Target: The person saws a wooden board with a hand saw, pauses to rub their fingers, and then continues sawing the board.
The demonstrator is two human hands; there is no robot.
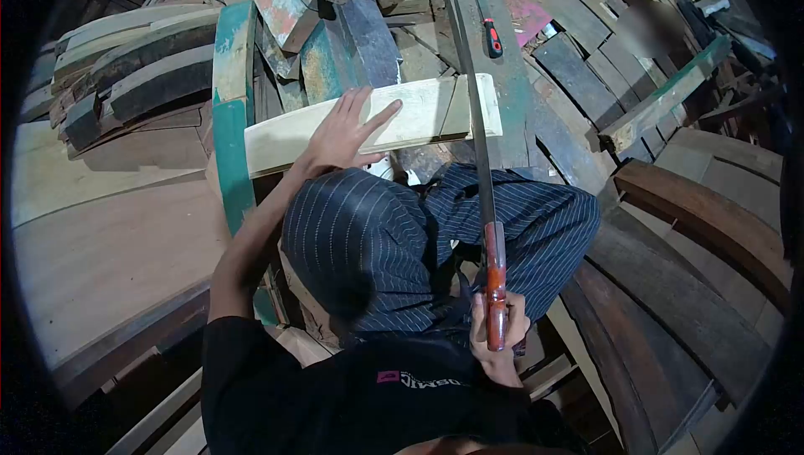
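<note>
My left hand lies flat on a pale wooden board, its fingers spread and its thumb pointing right along the surface. My right hand is wrapped around the red-brown handle of a handsaw. The saw's long, narrow blade points away from me and crosses the board near its right end. Whether the teeth have cut into the wood cannot be made out. A slanting dark line runs over the board just left of the blade. The board spans in front of my knees, its left end by a green-painted wooden piece.
A red-and-black handled tool lies beyond the board on a worn plank. Curved wooden pieces are stacked at the left, above a wide plywood sheet. More curved timbers lie at the right. Painted wood blocks stand at the back.
</note>
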